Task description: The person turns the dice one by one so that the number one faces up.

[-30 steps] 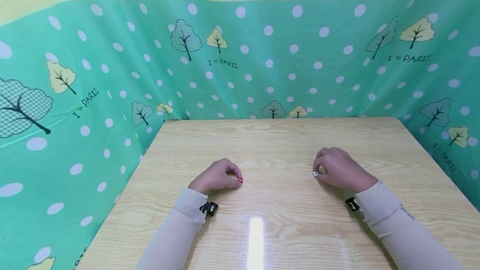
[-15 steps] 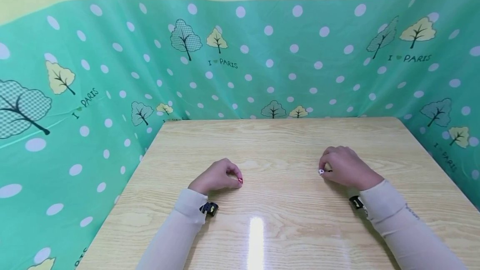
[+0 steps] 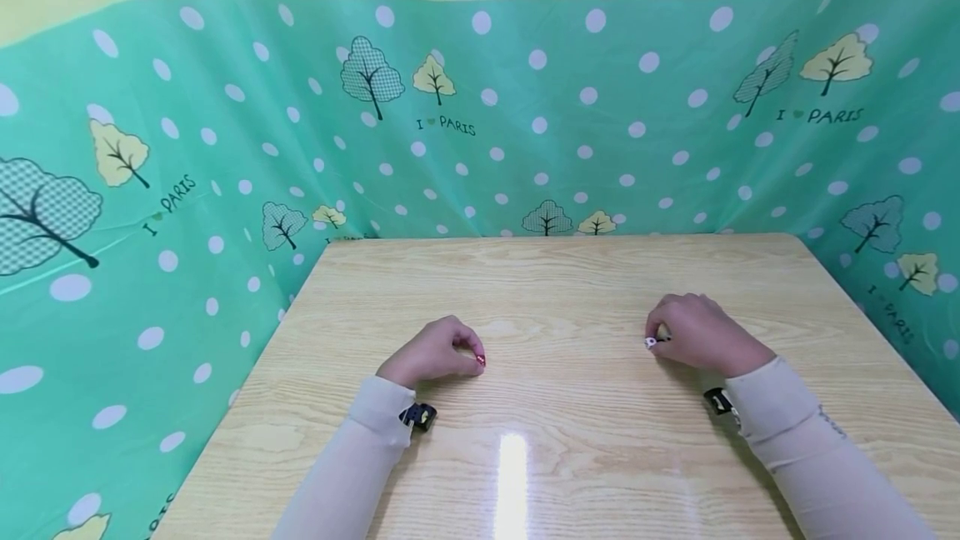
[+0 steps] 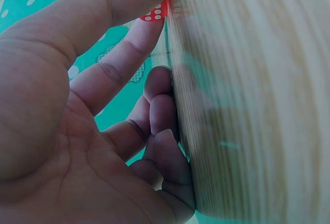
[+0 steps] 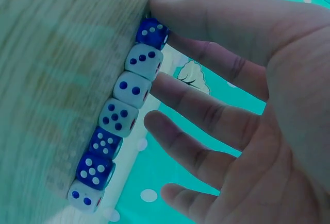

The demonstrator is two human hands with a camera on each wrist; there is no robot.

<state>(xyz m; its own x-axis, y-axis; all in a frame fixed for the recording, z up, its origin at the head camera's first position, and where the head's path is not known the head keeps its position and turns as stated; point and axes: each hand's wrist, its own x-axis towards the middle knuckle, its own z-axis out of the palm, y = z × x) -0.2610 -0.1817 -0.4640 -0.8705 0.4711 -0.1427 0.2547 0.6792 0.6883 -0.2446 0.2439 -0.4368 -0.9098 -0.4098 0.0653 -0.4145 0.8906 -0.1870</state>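
At the left of the table, my left hand [image 3: 431,348] pinches a small red die [image 3: 480,360] with white pips between thumb and index finger. Fingertips in the left wrist view are right at the wood and cover most of that die. My right hand [image 3: 697,332] is low over the table at the right. Its thumb is at the end blue die [image 5: 153,32] of a row of dice [image 5: 118,117], with the index finger behind it. White and blue dice stand side by side in that row. From the head, only a small whitish piece [image 3: 650,342] shows at the fingertips.
The wood-grain table [image 3: 555,282] carries a bright light reflection [image 3: 513,482] at the front. A green curtain [image 3: 540,148] with dots and trees closes off the back and both sides. Small dark devices are strapped at the left wrist [image 3: 422,417] and right wrist [image 3: 718,401].
My right hand has slid to the right across the table, and the whitish piece at its fingertips moved along with it. The left hand and red die have stayed in place.
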